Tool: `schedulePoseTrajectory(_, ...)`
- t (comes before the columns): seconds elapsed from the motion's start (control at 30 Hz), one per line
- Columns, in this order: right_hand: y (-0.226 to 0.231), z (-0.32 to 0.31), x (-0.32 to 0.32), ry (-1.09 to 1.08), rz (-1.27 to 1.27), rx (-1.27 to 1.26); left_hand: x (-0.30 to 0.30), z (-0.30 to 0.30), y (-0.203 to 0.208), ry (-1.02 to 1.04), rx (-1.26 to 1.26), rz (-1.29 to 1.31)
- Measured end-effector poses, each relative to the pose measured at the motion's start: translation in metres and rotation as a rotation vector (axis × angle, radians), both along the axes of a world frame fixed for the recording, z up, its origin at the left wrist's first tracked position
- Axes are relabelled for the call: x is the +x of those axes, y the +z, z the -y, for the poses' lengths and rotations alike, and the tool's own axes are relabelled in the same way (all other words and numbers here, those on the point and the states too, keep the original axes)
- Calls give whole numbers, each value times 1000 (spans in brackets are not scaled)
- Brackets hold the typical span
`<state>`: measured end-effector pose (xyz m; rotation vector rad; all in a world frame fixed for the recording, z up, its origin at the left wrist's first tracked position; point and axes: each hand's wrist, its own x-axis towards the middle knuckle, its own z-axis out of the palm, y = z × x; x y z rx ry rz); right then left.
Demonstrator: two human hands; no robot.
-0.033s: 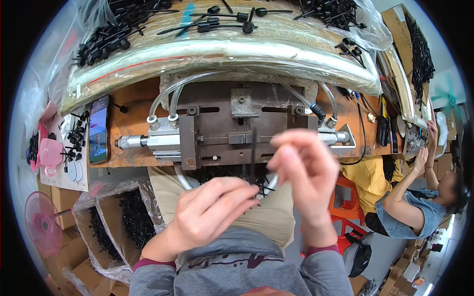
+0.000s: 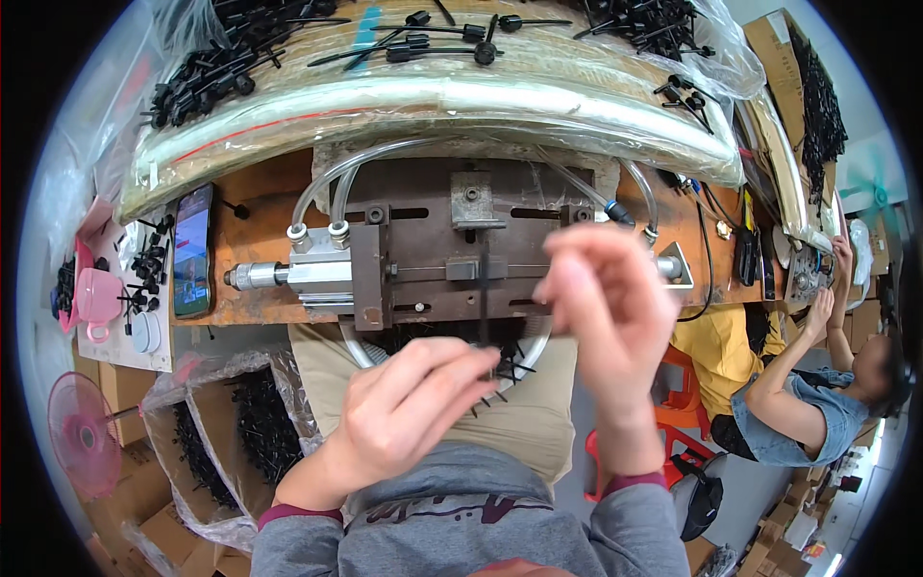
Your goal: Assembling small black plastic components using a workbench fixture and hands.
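My left hand (image 2: 418, 404) is closed, its fingertips pinching the lower end of a thin black cable tie (image 2: 486, 288). The tie stands out away from me, blurred, over the middle of a dark metal fixture (image 2: 423, 288). Behind its upper part is the small grey clamping block (image 2: 462, 268) at the fixture's centre. My right hand (image 2: 611, 298) is raised over the fixture's right side, apart from the tie. Its fingers are bent and smeared by motion, and I see nothing clearly in them. Below the hands, more black ties (image 2: 519, 363) lie in a pale-rimmed container at my lap.
Air cylinders (image 2: 322, 274) with clear hoses flank the fixture. Behind it, a plastic-wrapped carton (image 2: 577, 72) bears loose black ties. To the left are a phone (image 2: 192, 250), a pink cup (image 2: 99, 296), a fan (image 2: 85, 435) and a box of ties (image 2: 264, 423). A co-worker (image 2: 793, 404) sits at right.
My right hand has moved a little to the right, away from the left hand. The tie has shifted slightly left with the left hand, which keeps its pinch.
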<state>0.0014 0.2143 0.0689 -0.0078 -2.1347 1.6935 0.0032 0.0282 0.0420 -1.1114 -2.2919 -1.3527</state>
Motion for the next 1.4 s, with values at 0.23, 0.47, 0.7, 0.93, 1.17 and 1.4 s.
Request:
schedulePoseTrajectory(0.23,45,-14,-128,-147,-506,955,0,-12,-24,97,-214,-104)
schedulePoseTrajectory(0.47,49,2,-205,263,-185,1198,-8,-19,-25,155,-309,-178)
schedulePoseTrajectory(0.7,96,35,-197,416,-114,1605,-8,-21,-23,173,-319,-183)
schedulePoseTrajectory(0.93,72,44,-226,385,-102,1613,-10,-18,-23,168,-350,-186)
schedulePoseTrajectory(1.17,50,-21,-234,303,-505,1386,-10,-17,-25,141,-317,-190)
schedulePoseTrajectory(1.4,105,-33,-156,178,22,447,0,2,-3,-79,-181,-18)
